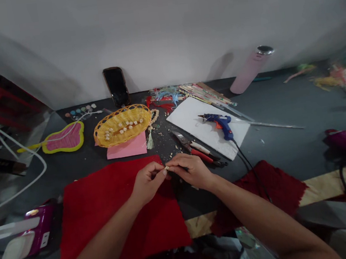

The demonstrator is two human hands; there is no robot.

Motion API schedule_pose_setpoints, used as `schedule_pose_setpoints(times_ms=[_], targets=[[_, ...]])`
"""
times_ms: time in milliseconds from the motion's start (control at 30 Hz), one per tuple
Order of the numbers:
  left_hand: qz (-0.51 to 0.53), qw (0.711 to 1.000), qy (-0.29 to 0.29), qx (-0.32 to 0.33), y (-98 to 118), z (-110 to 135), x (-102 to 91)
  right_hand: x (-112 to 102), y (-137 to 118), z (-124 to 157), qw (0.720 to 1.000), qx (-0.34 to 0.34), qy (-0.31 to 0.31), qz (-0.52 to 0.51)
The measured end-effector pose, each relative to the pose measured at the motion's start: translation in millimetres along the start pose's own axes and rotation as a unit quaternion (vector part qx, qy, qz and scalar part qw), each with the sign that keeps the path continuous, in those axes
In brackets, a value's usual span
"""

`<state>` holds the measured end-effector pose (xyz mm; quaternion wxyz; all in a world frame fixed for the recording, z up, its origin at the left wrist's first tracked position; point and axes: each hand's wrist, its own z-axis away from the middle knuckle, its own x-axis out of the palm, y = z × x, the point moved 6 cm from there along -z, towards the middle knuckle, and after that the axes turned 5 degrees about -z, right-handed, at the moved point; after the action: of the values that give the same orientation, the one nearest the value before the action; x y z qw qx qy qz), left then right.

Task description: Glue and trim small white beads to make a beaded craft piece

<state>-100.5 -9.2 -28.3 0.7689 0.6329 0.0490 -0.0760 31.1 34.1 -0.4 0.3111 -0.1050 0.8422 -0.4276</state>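
My left hand [149, 180] and my right hand [192, 169] meet over the right edge of a red cloth [105, 196]. Between their fingertips is a small cream-coloured piece [167, 168], pinched from both sides; it is too small to tell its exact kind. Beyond the hands, a yellow wicker basket [98, 136] holds several similar pale pieces. Close to my right hand lie pliers with red handles [199, 153], and small pale crumbs are scattered on the dark table around them.
A blue glue gun [223, 124] rests on a white board [183, 113], its cord trailing toward me. A phone [116, 86] leans on the wall; a pink bottle [250, 69] stands right of it. Purple devices [42, 229] sit left and right. A pink-and-yellow paddle [63, 138] lies left.
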Motion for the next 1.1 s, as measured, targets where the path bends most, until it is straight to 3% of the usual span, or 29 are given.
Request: schedule_pose_setpoints(times_ms=[200,400,567,800,1100], targets=[[0.098,0.994,0.03,-0.032,-6,-3,-4.5,-18,10,-1,0.987,0.0,0.008,0.161],[0.204,0.975,0.057,-0.07,-10,-7,-10.7,-17,13,-3,0.949,0.018,-0.062,0.309],[0.215,0.972,0.057,-0.08,-12,-8,-11.1,-15,16,-1,0.95,0.026,-0.08,0.302],[0.205,0.975,0.045,-0.069,-10,-7,-9.6,-29,15,-4,0.958,0.037,-0.03,0.283],[0.174,0.982,0.038,-0.066,-11,-6,-7.4,-7,11,-1,0.952,-0.006,-0.105,0.287]])
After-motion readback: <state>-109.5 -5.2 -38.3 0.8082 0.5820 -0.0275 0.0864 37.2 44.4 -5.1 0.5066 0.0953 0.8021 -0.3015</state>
